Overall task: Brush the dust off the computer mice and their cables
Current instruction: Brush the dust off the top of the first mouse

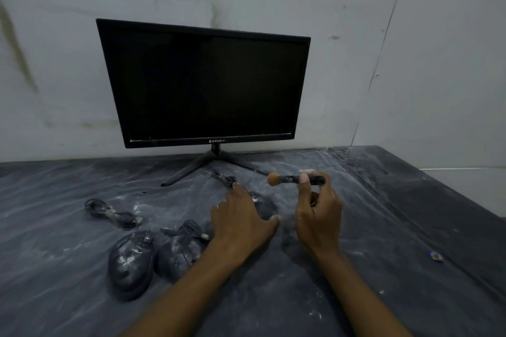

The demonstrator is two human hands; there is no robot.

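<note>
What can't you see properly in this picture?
- Head view: whatever lies under the open left hand; the hand covers it.
- Head view: the near side of the dusty dark mouse, hidden by the left forearm.
- Head view: the small shiny object at right, too small to identify.
</note>
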